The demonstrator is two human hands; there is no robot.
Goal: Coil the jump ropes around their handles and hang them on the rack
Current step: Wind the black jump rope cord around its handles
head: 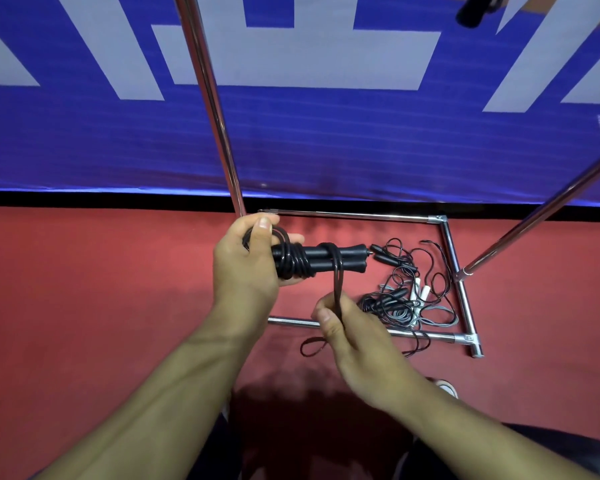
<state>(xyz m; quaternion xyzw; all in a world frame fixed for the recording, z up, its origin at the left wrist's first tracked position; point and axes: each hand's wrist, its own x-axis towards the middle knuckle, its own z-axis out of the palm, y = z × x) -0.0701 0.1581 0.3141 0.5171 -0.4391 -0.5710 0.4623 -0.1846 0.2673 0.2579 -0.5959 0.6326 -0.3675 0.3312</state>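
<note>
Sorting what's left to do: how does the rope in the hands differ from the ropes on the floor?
The held rope is wound round its paired handles, gripped by the left hand and pulled taut by the right hand; the floor ropes lie loose and tangled inside the rack base. Both have black handles.

Left hand (246, 261) gripped paired black handles (326, 259), rope coiled round them. Right hand (347, 327) pinched the doubled black rope (337, 289) hanging from the handles. Tangled jump ropes (409, 292) lay inside the chrome rack (458, 268) base on red floor (101, 289).

Glossy black rope (336, 289), matt black handles (326, 259), polished chrome metal rack (459, 271), matt red floor (84, 289).
</note>
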